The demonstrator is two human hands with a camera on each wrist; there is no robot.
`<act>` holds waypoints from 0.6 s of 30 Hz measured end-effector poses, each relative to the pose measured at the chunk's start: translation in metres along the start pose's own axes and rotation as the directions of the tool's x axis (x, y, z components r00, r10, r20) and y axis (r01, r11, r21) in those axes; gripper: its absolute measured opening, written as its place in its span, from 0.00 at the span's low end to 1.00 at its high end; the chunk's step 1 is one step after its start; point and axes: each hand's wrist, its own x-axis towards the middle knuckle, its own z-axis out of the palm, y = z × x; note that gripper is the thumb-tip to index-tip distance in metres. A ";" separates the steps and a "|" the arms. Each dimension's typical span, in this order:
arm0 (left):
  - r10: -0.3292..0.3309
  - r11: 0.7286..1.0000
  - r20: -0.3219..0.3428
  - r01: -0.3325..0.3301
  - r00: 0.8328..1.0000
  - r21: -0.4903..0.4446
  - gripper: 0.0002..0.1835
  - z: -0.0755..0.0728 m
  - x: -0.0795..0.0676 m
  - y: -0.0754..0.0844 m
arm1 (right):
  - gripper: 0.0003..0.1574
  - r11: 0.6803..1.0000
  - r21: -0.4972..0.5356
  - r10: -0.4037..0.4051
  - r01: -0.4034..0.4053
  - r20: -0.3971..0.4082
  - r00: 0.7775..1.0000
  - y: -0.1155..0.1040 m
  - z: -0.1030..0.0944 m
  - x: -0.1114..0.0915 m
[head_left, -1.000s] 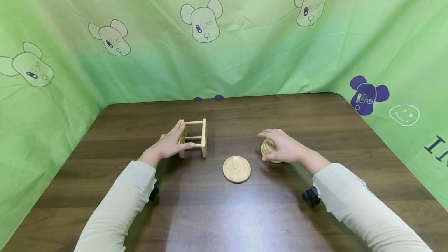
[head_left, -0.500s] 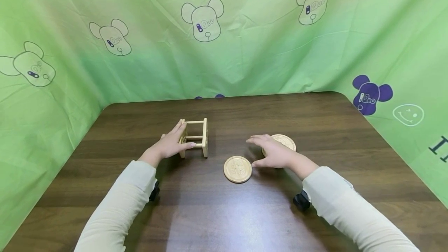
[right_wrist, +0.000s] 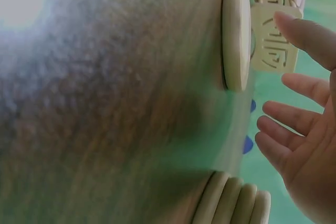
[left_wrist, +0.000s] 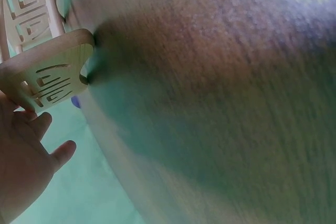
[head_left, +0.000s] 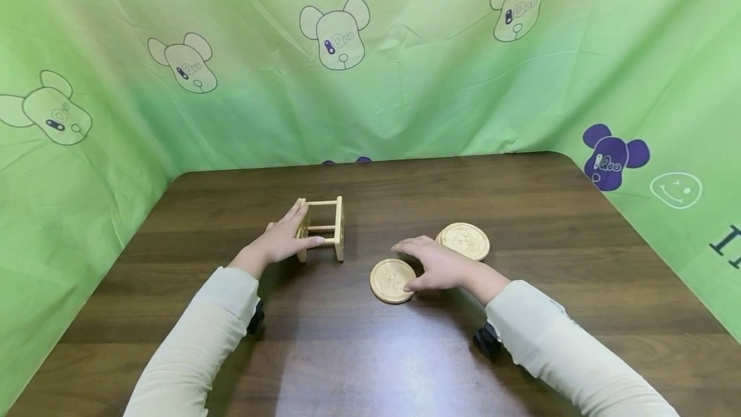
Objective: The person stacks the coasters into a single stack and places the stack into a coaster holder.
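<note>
A pale wooden coaster rack [head_left: 339,231] with slotted side panels stands left of centre on the table. My left hand [head_left: 274,239] holds its left side, thumb over the front bar and fingers along the panel. In the left wrist view some fingers hang loosely beside the rack [left_wrist: 52,77]. A round carved wooden coaster [head_left: 386,282] lies flat at the middle. Over its right edge hovers my right hand [head_left: 440,266], fingers spread and grasping nothing. Behind that hand is a stack of coasters [head_left: 467,240], its edges fanned in the right wrist view.
The brown wood-grain table [head_left: 359,352] reflects a bright light near its front. Green printed cloth [head_left: 405,108] hangs along its back and sides.
My right hand has left the coasters on the right and moved leftward and nearer to the single coaster. The stack behind has come into view. My left hand stays on the rack.
</note>
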 end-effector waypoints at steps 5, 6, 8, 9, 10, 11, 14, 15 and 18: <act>0.000 1.000 0.005 0.000 1.000 0.008 0.52 0.000 -0.001 -0.001 | 0.40 1.000 0.005 -0.017 0.017 0.017 1.000 -0.004 0.005 0.003; 0.000 1.000 0.004 0.000 1.000 0.006 0.52 0.000 -0.001 -0.001 | 0.40 1.000 0.007 -0.022 0.022 0.018 1.000 -0.004 0.006 0.003; 0.005 1.000 -0.001 -0.005 1.000 0.005 0.52 0.000 -0.002 -0.001 | 0.40 0.999 0.004 -0.033 0.033 0.018 0.999 -0.005 0.009 0.005; 0.009 1.000 -0.003 -0.009 1.000 0.006 0.52 0.000 -0.002 -0.001 | 0.40 0.999 0.007 -0.033 0.033 0.022 0.999 -0.005 0.010 0.005; 0.013 1.000 -0.004 -0.013 1.000 0.009 0.51 0.000 -0.002 -0.001 | 0.39 0.999 0.009 -0.032 0.032 0.027 0.999 -0.006 0.011 0.006; 0.013 1.000 -0.005 -0.013 1.000 0.010 0.51 0.000 -0.002 -0.001 | 0.40 0.999 0.008 -0.033 0.033 0.030 0.999 -0.006 0.012 0.007; 0.013 1.000 -0.011 -0.013 1.000 0.017 0.49 0.000 -0.001 -0.001 | 0.40 1.000 0.022 -0.018 0.017 0.047 0.999 -0.008 0.015 0.008; 0.015 1.000 -0.011 -0.014 1.000 0.021 0.48 0.000 -0.001 -0.001 | 0.41 1.000 0.022 -0.018 0.017 0.052 0.999 -0.008 0.015 0.008; 0.014 1.000 -0.012 -0.014 1.000 0.012 0.46 0.000 -0.001 0.001 | 0.42 1.000 0.025 -0.013 0.011 0.065 0.998 -0.010 0.016 0.009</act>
